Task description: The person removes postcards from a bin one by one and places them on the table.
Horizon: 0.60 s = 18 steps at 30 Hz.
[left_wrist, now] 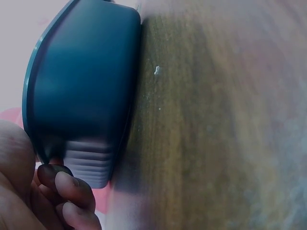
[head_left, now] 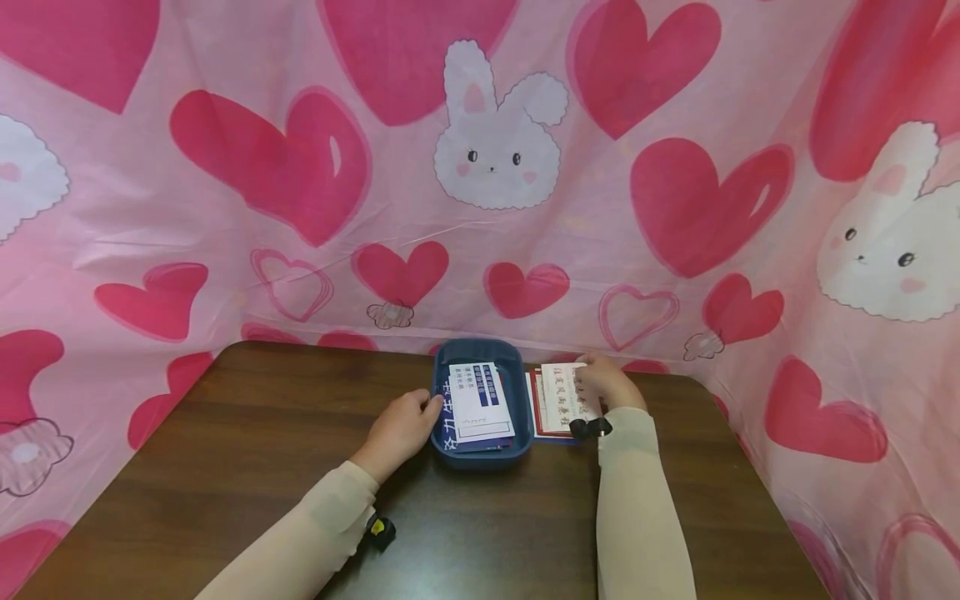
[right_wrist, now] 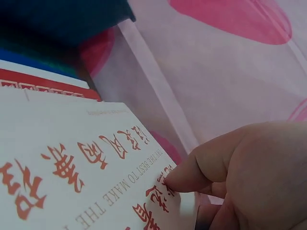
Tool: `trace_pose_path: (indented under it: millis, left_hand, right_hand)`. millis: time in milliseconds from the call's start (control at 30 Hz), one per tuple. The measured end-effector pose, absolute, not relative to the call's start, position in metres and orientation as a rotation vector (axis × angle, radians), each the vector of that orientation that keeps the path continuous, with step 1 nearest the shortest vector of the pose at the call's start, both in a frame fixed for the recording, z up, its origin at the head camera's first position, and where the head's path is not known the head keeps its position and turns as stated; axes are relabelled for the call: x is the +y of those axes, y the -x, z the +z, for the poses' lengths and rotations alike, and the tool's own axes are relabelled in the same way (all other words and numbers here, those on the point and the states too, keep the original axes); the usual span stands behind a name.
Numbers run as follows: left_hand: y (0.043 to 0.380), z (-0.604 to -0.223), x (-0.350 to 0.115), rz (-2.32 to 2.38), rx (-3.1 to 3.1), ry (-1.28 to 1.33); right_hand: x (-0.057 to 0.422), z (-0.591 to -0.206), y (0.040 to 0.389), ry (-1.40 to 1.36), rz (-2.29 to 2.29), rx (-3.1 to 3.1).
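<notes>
A dark blue plastic bin stands on the table, with white and blue printed cards lying in it. My left hand grips the bin's left rim; in the left wrist view its fingers curl at the bin's corner. Right of the bin lies a stack of cards, topped by a white card with red characters. My right hand pinches this card at its edge between thumb and fingers, clearly seen in the right wrist view. Red and blue cards show beneath it.
The brown wooden table ends at a pink cloth with hearts and rabbits, which hangs behind and at both sides. The bin stands near the table's back edge. Each wrist wears a small black device.
</notes>
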<state>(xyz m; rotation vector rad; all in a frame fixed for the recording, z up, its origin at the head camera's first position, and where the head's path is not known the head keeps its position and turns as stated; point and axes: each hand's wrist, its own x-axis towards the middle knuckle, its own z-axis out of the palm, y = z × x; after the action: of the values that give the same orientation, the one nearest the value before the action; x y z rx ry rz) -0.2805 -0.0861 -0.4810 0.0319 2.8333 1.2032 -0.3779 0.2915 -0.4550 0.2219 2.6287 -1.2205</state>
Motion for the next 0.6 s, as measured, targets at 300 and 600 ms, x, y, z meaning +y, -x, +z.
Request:
trace_pose_path:
  millis: [300, 600]
  left_hand:
    - [0.279, -0.48, -0.087, 1.216, 2.809, -0.024]
    - [0.278, -0.48, -0.088, 1.228, 2.792, -0.023]
  right_hand:
    - [0.284, -0.462, 0.382, -0.236, -1.002, 2.709]
    - [0.277, -0.46, 0.38, -0.285, -0.929, 2.728]
